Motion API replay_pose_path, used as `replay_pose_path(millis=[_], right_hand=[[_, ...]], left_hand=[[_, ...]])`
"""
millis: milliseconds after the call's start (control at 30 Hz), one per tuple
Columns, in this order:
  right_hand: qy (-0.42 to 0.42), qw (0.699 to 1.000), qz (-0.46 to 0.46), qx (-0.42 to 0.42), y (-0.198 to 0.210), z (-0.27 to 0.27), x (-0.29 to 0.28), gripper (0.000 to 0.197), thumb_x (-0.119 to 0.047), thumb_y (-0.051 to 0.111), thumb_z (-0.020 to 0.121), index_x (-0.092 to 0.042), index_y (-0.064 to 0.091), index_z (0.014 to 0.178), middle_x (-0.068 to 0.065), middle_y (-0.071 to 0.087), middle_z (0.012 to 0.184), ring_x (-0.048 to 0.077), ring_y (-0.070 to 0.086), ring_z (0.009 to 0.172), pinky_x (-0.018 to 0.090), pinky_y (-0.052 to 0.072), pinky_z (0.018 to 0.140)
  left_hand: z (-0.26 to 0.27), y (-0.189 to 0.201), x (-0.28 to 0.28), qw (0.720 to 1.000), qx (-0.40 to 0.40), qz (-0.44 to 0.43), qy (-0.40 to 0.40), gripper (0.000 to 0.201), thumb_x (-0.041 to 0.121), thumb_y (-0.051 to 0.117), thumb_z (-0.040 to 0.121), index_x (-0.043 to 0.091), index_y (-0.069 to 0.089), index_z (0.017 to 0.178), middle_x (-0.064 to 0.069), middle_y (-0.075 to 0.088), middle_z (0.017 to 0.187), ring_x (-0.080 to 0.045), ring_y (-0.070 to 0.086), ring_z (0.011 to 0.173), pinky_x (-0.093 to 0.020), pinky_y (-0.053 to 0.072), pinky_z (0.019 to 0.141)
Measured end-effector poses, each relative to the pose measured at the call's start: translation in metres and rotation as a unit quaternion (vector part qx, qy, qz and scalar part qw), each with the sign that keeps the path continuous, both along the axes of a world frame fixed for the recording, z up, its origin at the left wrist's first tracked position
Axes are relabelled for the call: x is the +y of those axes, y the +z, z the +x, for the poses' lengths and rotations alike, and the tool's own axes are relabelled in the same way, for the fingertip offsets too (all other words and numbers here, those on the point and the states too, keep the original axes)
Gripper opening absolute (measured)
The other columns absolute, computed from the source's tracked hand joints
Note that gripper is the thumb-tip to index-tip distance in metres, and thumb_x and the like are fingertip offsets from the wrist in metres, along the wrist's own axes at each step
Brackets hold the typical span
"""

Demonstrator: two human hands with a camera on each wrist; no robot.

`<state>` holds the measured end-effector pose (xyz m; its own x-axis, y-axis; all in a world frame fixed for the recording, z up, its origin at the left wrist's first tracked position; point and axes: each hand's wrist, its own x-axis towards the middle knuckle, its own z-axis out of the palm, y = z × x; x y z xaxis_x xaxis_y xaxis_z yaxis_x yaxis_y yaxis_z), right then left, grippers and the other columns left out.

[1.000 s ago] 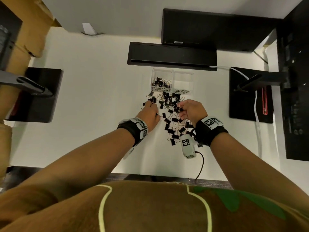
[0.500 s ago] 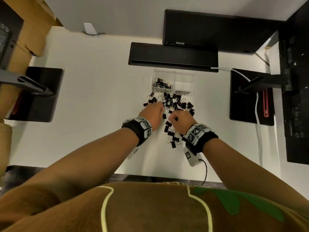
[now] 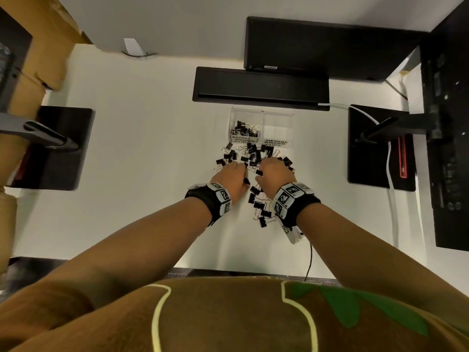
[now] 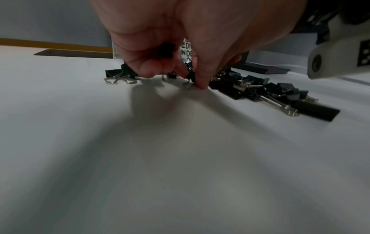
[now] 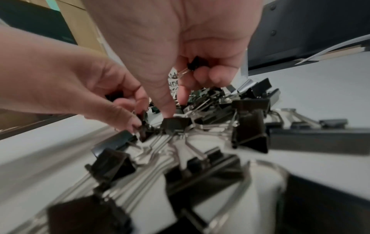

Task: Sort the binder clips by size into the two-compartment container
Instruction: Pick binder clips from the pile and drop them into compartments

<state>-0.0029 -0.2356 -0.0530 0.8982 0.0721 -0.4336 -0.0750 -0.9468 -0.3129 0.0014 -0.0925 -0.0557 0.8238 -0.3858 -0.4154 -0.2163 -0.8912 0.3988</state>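
Note:
Several black binder clips [image 3: 254, 158] lie heaped on the white desk in front of a clear two-compartment container [image 3: 262, 115]. Its left compartment, labelled small, holds small clips [image 3: 244, 129]; the right one, labelled medium, looks bare. My left hand [image 3: 240, 169] is down at the pile's left edge. It keeps one small clip [image 4: 165, 50] under curled fingers and pinches another [image 4: 189, 77] on the desk. My right hand [image 3: 261, 166] is close beside it. That hand holds a small clip [image 5: 195, 63] in curled fingers, and its thumb and forefinger reach onto a clip [image 5: 176, 124] in the heap.
More clips [image 3: 262, 206] trail toward me between the wrists. A black keyboard [image 3: 260, 88] lies just behind the container. Black monitor bases stand left [image 3: 54, 148] and right [image 3: 378, 148], with a white cable [image 3: 392, 189] on the right. Bare desk [image 3: 142, 158] lies left of the pile.
My right hand has moved left across the pile and now works right beside the left hand. The left hand has stayed at the pile's left edge.

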Motion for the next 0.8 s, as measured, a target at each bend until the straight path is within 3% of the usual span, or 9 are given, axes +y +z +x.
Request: replay_pose_path(millis=[233, 367, 433, 533, 667, 733, 800], right_hand=[[0.039, 0.999, -0.001, -0.011, -0.001, -0.002, 0.005, 0.032, -0.016, 0.042, 0.093, 0.001, 0.046, 0.12, 0.018, 0.048, 0.125, 0.032, 0.046, 0.115, 0.036, 0.042, 0.087], [0.028, 0.998, 0.048, -0.043, -0.005, -0.008, -0.002, 0.025, -0.017, 0.042, 0.094, 0.0, 0.05, 0.11, 0.016, 0.051, 0.114, 0.03, 0.049, 0.106, 0.033, 0.039, 0.082], [0.022, 0.996, 0.062, -0.06, -0.006, -0.011, -0.004, 0.022, -0.017, 0.041, 0.095, -0.001, 0.052, 0.105, 0.015, 0.053, 0.11, 0.028, 0.049, 0.103, 0.031, 0.039, 0.084], [0.005, 0.994, 0.077, -0.073, 0.002, -0.01, -0.007, 0.023, -0.015, 0.038, 0.097, -0.001, 0.053, 0.105, 0.014, 0.053, 0.11, 0.027, 0.049, 0.102, 0.031, 0.041, 0.087], [0.01, 0.996, 0.079, -0.045, 0.012, -0.006, -0.011, 0.023, -0.008, 0.035, 0.097, -0.001, 0.054, 0.106, 0.014, 0.052, 0.113, 0.03, 0.048, 0.107, 0.035, 0.041, 0.088], [-0.021, 0.992, 0.112, -0.05, 0.014, -0.005, -0.014, 0.018, -0.005, 0.035, 0.094, -0.005, 0.053, 0.094, 0.01, 0.051, 0.102, 0.024, 0.049, 0.096, 0.031, 0.042, 0.08], [-0.071, 0.986, 0.139, -0.057, 0.017, -0.001, -0.017, 0.022, -0.008, 0.034, 0.094, -0.007, 0.05, 0.08, 0.007, 0.049, 0.088, 0.02, 0.047, 0.081, 0.037, 0.044, 0.073]], left_hand=[[0.004, 0.004, 0.009, 0.998, 0.039, -0.053, -0.006, 0.007, 0.014, 0.05, 0.089, 0.008, 0.047, 0.091, -0.015, 0.052, 0.103, -0.031, 0.055, 0.089, -0.039, 0.045, 0.076], [0.023, 0.023, 0.008, 0.991, 0.009, -0.119, 0.056, 0.016, 0.014, 0.052, 0.089, 0.015, 0.039, 0.079, 0.002, 0.044, 0.079, -0.017, 0.043, 0.067, -0.027, 0.037, 0.059], [0.039, 0.037, 0.004, 0.983, -0.016, -0.16, 0.087, 0.016, 0.012, 0.054, 0.087, 0.016, 0.041, 0.078, 0.004, 0.043, 0.074, -0.013, 0.04, 0.061, -0.024, 0.035, 0.056], [0.065, 0.053, -0.004, 0.971, -0.031, -0.197, 0.13, 0.01, 0.01, 0.056, 0.086, 0.014, 0.047, 0.084, 0.005, 0.047, 0.074, -0.008, 0.042, 0.057, -0.021, 0.039, 0.054], [0.094, 0.062, -0.013, 0.958, -0.053, -0.221, 0.176, 0.009, 0.01, 0.057, 0.086, 0.013, 0.049, 0.09, -0.001, 0.056, 0.083, -0.01, 0.047, 0.06, -0.024, 0.045, 0.059], [0.102, 0.061, -0.014, 0.959, -0.05, -0.213, 0.182, 0.011, 0.011, 0.056, 0.088, 0.015, 0.048, 0.093, -0.002, 0.057, 0.087, -0.008, 0.047, 0.059, -0.024, 0.043, 0.058], [0.103, 0.058, -0.013, 0.962, -0.045, -0.203, 0.179, 0.015, 0.012, 0.054, 0.089, 0.014, 0.05, 0.103, -0.003, 0.058, 0.095, -0.008, 0.047, 0.059, -0.027, 0.044, 0.064]])
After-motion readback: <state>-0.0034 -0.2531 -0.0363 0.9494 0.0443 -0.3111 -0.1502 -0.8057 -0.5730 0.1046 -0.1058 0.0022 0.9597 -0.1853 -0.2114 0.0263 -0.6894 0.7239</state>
